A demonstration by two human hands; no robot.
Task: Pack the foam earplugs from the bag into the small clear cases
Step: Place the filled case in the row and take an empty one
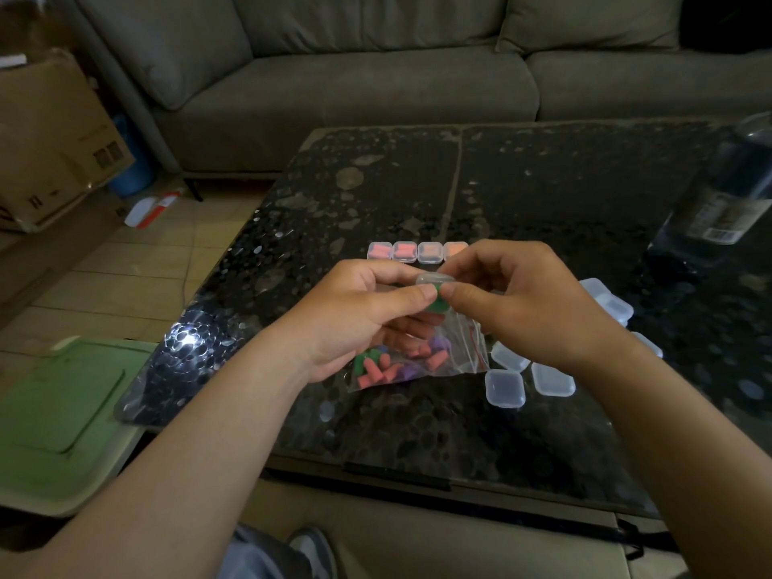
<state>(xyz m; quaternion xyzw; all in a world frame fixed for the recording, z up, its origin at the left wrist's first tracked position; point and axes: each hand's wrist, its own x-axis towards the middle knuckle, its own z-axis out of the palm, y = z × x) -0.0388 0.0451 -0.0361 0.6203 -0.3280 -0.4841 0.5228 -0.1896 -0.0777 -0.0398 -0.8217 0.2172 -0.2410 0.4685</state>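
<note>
Hands meet just above the bag (453, 355), which lies flat on the dark speckled table (543, 194) with its zip end under the right wrist. The left hand (355, 315) grips a small clear case (434, 279), fingers curled behind it and the thumb pressed to its front. The right hand (514, 302) pinches a green earplug (436, 305) between thumb and forefinger right at the lower edge of that case, and the two thumb tips nearly touch. Whether the plug already sits inside the case, or whether its lid is up, cannot be told. Inside the bag lies a loose heap of earplugs (384, 369), pink, purple and a few green, gathered at its left end below the left palm. Beyond the bag, on the far side of the hands, four filled cases (403, 251) stand in a tight row, each showing pink foam; the right hand partly covers the rightmost. Just to the right of the bag lie several empty cases (504, 388), scattered and shut, some hidden by the right forearm. Well to the right of the bag and farther back stands a dark bottle (727, 185) with a barcode label. Far beyond the bag runs a grey sofa (376, 77). To the left of the bag, off the table, rests a pale green lid (62, 403), and farther back on that side a cardboard box (54, 140).
</note>
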